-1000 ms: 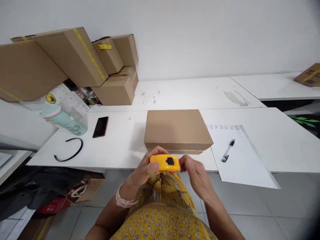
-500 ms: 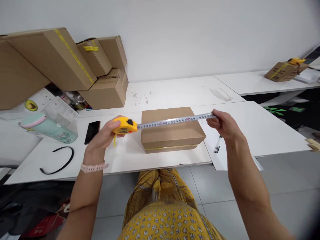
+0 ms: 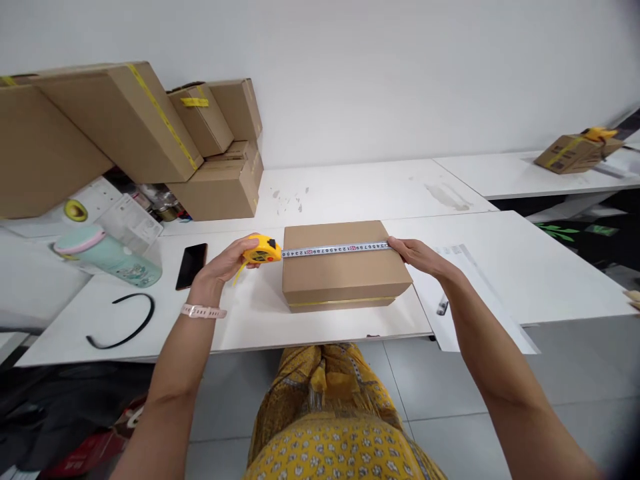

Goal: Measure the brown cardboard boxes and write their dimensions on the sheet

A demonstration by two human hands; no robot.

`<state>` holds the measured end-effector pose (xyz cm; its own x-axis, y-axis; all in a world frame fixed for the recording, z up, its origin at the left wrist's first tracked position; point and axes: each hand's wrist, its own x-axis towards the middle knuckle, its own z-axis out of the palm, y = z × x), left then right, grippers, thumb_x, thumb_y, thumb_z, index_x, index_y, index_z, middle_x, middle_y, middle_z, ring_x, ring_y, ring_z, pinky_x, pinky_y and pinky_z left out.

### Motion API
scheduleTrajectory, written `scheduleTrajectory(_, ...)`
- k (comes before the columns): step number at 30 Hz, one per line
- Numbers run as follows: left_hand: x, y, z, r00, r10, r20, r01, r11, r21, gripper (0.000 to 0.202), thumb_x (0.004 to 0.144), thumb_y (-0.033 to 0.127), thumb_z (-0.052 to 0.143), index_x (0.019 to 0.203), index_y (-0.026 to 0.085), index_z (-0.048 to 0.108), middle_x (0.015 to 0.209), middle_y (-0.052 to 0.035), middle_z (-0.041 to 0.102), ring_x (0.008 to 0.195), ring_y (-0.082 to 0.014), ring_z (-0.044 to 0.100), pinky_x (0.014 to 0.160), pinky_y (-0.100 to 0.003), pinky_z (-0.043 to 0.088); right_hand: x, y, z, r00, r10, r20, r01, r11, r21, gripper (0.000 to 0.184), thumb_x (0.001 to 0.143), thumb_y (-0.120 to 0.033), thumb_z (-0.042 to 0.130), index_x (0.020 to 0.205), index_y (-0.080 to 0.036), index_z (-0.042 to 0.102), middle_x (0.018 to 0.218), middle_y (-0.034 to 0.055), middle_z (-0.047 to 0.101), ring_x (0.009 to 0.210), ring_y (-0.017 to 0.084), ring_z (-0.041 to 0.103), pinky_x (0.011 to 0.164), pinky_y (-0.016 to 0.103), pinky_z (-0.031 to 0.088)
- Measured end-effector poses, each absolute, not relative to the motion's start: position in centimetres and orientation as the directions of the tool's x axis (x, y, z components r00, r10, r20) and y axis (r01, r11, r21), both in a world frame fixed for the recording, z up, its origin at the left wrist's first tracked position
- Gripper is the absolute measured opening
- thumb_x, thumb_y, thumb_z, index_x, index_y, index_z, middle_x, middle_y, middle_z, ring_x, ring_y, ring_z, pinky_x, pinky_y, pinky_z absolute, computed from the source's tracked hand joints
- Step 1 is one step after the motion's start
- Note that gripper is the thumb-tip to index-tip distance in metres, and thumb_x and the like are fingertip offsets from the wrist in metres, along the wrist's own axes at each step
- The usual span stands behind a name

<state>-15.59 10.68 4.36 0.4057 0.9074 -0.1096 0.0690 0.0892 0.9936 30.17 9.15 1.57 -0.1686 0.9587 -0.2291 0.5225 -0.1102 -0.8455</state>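
Note:
My left hand [image 3: 231,259] is closed around the yellow case of a tape measure [image 3: 263,249], just left of a brown cardboard box [image 3: 345,272]. A yellow strap dangles from the case. The silver blade [image 3: 335,250] runs straight across the top of the box from left to right. At the box's right edge, my right hand [image 3: 413,253] pinches the blade's end; the fingertips cover the tip itself. The box lies flat on the white table [image 3: 260,320], with a yellow strip of tape along its front side.
Several cardboard boxes [image 3: 150,120] are stacked at the left. A teal bottle [image 3: 115,257], a phone [image 3: 192,265] and a black headband [image 3: 145,320] lie before them. Paper [image 3: 480,300] with a pen [image 3: 443,305] is at the right. Another box [image 3: 563,155] stands far right.
My right hand has come left and slightly down to the box's right edge. The blade is shorter and now lies along the box top. My left hand has shifted slightly right with the case.

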Motion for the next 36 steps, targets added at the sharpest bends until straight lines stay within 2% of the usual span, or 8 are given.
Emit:
scheduleTrajectory(12,-16.0,10.8,3.5,0.431,0.896,-0.109,0.078,0.084,0.993,0.045,0.080,0.051,0.069,0.108,0.016,0.067,0.099,-0.0089,0.072,0.078,-0.0170,0.060,0.057,-0.025,0.042,29.7,9.2,2.0,-0.167,0.948,-0.269,0.577,-0.128,-0.807,0.071,0.079,-0.086,0.050,0.094,-0.021,0.075,0.096,0.0086,0.073,0.085,0.025,0.063,0.071,0.033,0.049)
scheduleTrajectory(19,-14.9,9.8,5.1,0.415,0.907,-0.066,0.078,0.037,0.996,0.041,0.079,0.051,0.069,0.100,0.015,0.067,0.090,-0.0071,0.070,0.071,-0.0146,0.057,0.054,-0.023,0.041,29.2,9.2,3.0,-0.200,0.948,-0.248,0.589,-0.086,-0.803,0.066,0.082,-0.083,0.050,0.081,-0.020,0.070,0.087,0.0076,0.068,0.076,0.020,0.057,0.068,0.033,0.045)
scheduleTrajectory(23,-14.2,5.3,7.4,0.413,0.911,-0.010,0.101,-0.035,0.994,0.048,0.077,0.039,0.075,0.119,0.018,0.065,0.090,-0.0046,0.070,0.066,-0.0114,0.057,0.054,-0.020,0.043,29.6,8.4,4.3,-0.077,0.992,-0.097,0.597,-0.032,-0.801,0.062,0.086,-0.077,0.052,0.064,-0.020,0.060,0.069,0.0049,0.058,0.063,0.015,0.044,0.058,0.031,0.037)
scheduleTrajectory(26,-12.2,-0.2,6.8,0.520,0.848,-0.107,0.035,0.104,0.994,0.070,0.079,0.034,0.076,0.143,0.023,0.052,0.102,-0.0089,0.070,0.072,-0.0160,0.065,0.057,-0.024,0.052,28.8,8.0,5.5,0.039,0.992,0.121,0.498,0.086,-0.863,0.056,0.089,-0.071,0.052,0.073,-0.020,0.067,0.075,0.0065,0.062,0.067,0.016,0.048,0.061,0.031,0.039)
scheduleTrajectory(28,-9.5,-3.6,5.2,0.676,0.703,-0.222,-0.059,0.353,0.934,0.078,0.078,0.034,0.078,0.148,0.026,0.046,0.112,-0.0127,0.067,0.078,-0.0205,0.070,0.060,-0.029,0.057,27.0,8.6,6.3,-0.049,0.975,0.215,0.483,0.212,-0.849,0.049,0.091,-0.066,0.053,0.083,-0.021,0.070,0.085,0.0072,0.066,0.078,0.019,0.055,0.070,0.032,0.044)
scheduleTrajectory(30,-5.9,-6.0,3.4,0.788,0.577,-0.213,-0.155,0.521,0.839,0.078,0.070,0.032,0.085,0.139,0.028,0.051,0.122,-0.0127,0.061,0.076,-0.0190,0.071,0.060,-0.031,0.059,24.6,10.0,6.9,-0.269,0.926,0.264,0.488,0.368,-0.792,0.044,0.095,-0.061,0.050,0.092,-0.023,0.071,0.099,0.0075,0.069,0.095,0.023,0.059,0.086,0.035,0.045)
scheduleTrajectory(33,-0.6,-6.8,2.2,0.716,0.678,-0.168,-0.319,0.531,0.785,0.062,0.070,0.036,0.087,0.120,0.024,0.054,0.123,-0.0113,0.058,0.075,-0.0174,0.071,0.063,-0.032,0.060,21.3,13.3,7.3,-0.466,0.845,0.262,0.499,0.495,-0.711,0.044,0.099,-0.055,0.041,0.096,-0.022,0.069,0.113,0.0088,0.067,0.110,0.025,0.056,0.100,0.039,0.041)
scheduleTrajectory(36,2.4,-5.6,2.9,0.575,0.804,-0.154,-0.438,0.461,0.772,0.056,0.072,0.045,0.084,0.112,0.021,0.053,0.115,-0.0093,0.059,0.071,-0.0171,0.070,0.064,-0.034,0.061,19.8,16.3,6.9,-0.457,0.871,0.183,0.568,0.444,-0.694,0.042,0.099,-0.051,0.041,0.088,-0.020,0.067,0.108,0.0098,0.066,0.105,0.025,0.056,0.095,0.038,0.043)
